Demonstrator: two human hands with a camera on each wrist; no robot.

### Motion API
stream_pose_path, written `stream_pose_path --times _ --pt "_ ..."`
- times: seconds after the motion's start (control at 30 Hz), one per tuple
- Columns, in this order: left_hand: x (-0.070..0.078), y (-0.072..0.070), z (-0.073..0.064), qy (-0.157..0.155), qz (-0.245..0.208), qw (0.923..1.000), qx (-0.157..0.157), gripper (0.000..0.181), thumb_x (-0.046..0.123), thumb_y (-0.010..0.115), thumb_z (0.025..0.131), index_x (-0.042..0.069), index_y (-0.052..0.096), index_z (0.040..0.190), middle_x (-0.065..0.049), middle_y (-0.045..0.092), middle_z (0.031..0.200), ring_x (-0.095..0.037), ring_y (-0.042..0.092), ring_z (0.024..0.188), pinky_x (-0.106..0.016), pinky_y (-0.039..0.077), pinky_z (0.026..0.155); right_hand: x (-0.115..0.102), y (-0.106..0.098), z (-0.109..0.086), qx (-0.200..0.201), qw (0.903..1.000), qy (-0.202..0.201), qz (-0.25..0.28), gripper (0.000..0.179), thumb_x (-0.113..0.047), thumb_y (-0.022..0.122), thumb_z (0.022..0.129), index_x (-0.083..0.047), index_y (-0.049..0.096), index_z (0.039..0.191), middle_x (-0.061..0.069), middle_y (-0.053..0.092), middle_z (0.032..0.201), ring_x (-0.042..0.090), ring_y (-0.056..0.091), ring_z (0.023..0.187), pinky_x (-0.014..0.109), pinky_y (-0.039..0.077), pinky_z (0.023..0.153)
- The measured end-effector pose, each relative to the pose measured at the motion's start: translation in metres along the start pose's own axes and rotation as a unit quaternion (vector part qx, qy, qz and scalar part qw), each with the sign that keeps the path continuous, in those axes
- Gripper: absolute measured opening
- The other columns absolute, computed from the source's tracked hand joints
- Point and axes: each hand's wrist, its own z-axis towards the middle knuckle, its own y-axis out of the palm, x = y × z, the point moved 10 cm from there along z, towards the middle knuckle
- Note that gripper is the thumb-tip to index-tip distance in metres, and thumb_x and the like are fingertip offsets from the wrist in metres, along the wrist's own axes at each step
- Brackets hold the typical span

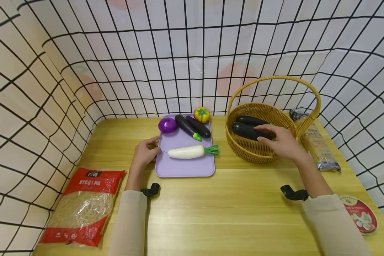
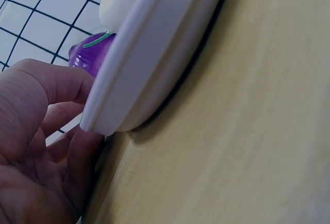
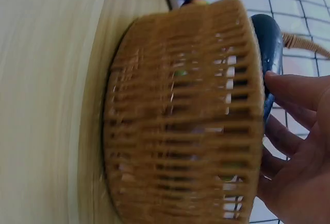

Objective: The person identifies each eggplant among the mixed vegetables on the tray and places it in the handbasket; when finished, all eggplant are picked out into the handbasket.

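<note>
My right hand reaches over the front right rim of a wicker basket and grips a dark eggplant, thumb on the near side in the right wrist view. A second eggplant lies behind it in the basket. My left hand holds the left edge of a lilac tray, fingers at its rim in the left wrist view. On the tray lie a white radish with green leaves, a purple onion and two eggplants. A yellow-and-red pumpkin-like vegetable sits at its back right corner.
A red bag of pasta lies at the front left. Right of the basket is a clear packet, and a round red-labelled package sits near the right arm. The basket's tall handle arches above it. Grid-patterned cloth encloses the table.
</note>
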Motion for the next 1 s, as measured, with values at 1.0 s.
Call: stream_pose_path --times 1.0 --pt "0.002 0.0 -0.001 0.001 -0.002 1.0 -0.002 0.06 0.009 0.07 0.087 0.025 0.062 0.145 -0.012 0.063 0.119 -0.027 0.065 0.098 -0.029 0.061 0.061 0.046 0.026 0.029 -0.073 0.9926 0.073 -0.063 0.044 -0.016 0.06 0.102 -0.001 0.054 0.143 0.03 0.054 0.142 0.052 0.048 0.132 0.067 0.042 0.105"
